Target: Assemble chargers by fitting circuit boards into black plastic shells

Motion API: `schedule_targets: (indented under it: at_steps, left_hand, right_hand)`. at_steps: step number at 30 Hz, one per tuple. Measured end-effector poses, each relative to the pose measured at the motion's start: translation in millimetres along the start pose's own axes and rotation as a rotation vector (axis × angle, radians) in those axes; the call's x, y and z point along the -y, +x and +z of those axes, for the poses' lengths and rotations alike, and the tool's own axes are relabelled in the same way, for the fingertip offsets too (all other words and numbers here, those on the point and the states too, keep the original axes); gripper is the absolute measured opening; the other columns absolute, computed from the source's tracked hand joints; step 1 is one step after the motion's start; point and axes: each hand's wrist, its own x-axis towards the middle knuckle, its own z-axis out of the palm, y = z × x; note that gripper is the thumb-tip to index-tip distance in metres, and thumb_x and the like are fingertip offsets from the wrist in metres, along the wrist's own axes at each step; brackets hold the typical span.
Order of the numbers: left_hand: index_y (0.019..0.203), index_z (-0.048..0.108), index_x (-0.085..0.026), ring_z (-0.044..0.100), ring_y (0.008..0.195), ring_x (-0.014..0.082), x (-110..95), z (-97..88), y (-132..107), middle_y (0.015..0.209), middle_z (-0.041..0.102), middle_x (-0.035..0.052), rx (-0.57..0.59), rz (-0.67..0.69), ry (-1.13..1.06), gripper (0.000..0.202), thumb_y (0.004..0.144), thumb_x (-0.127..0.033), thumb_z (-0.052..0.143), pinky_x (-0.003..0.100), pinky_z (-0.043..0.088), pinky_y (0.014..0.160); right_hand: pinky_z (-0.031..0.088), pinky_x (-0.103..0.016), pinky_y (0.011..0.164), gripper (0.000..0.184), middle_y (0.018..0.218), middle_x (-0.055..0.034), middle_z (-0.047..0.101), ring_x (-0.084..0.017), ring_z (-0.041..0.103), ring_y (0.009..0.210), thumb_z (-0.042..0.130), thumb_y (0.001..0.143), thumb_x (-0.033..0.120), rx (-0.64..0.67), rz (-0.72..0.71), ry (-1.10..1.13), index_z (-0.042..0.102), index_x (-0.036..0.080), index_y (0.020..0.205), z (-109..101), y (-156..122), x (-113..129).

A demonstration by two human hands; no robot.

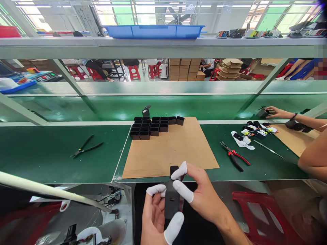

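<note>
Both hands hold a black part (171,200) upright, just below the bench (51,153) edge and in front of the card (168,149). The left hand (154,217) grips it from below – capped thumb and forefinger closed on its sides. The right hand (204,195) pinches its top, capped fingertips (180,172) pressed to it. On the card's far corner sit rows of black boxes (153,126), touching one another. Black pliers (86,146) lie well to the left on the green bench – red pliers (235,156) lie right of the card. Further right a co-worker's hand (273,111) rests on a dark item, near a heap (255,131) of small bits
</note>
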Motion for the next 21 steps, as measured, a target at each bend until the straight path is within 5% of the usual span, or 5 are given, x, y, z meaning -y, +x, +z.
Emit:
schedule_targets:
  at_steps: [7,11,16,19,21]
  left_hand:
    - [0.116,0.074,-0.018,0.076,0.071,0.0268,4.2,-15.1,19.6,0.09,0.082,0.0104,0.12,-0.188,-0.257,0.042,0.094,-0.054,0.072,0.038,0.06,0.068]
    - [0.1,0.08,-0.016,0.075,0.077,0.0264,8.8,-27.1,25.8,0.095,0.082,0.0129,0.109,-0.211,-0.316,0.041,0.102,-0.052,0.06,0.04,0.061,0.075]
    - [0.107,0.082,-0.017,0.073,0.1,0.0284,14.3,-27.8,38.1,0.106,0.08,0.0115,0.05,-0.162,-0.326,0.042,0.099,-0.057,0.07,0.041,0.059,0.095]
    - [0.108,0.083,-0.019,0.07,0.102,0.0233,22.1,-19.7,53.8,0.11,0.08,0.0088,0.091,-0.227,-0.467,0.041,0.093,-0.058,0.08,0.035,0.057,0.099]
    - [0.105,0.084,-0.018,0.07,0.102,0.023,29.8,-11.3,65.0,0.108,0.081,0.0094,0.163,-0.268,-0.505,0.043,0.088,-0.057,0.086,0.034,0.057,0.096]
  right_hand:
    - [0.053,-0.029,0.078,0.011,0.093,-0.001,0.071,-0.016,0.067,0.086,0.064,0.107,0.022,-0.061,-0.224,-0.064,0.074,0.026,0.103,4.8,-12.8,-22.1]
    - [0.054,-0.031,0.078,0.021,0.097,-0.0032,0.068,-0.019,0.066,0.092,0.063,0.102,0.008,-0.315,-0.396,-0.033,0.072,0.026,0.108,14.4,-31.9,-45.9]
    - [0.05,-0.028,0.07,0.019,0.082,0.0013,0.06,-0.016,0.057,0.075,0.067,0.1,0.011,-0.409,-0.26,0.038,0.062,0.025,0.088,33.1,-47.3,-69.7]
    - [0.055,-0.028,0.075,0.015,0.089,0.0013,0.062,-0.017,0.061,0.079,0.077,0.096,0.021,-0.392,-0.106,0.03,0.066,0.027,0.105,38.5,-44.0,-73.1]
    - [0.058,-0.032,0.088,0.035,0.102,-0.0014,0.068,-0.019,0.067,0.092,0.081,0.093,0.028,-0.373,-0.01,0.022,0.066,0.027,0.124,37.6,-35.4,-73.9]
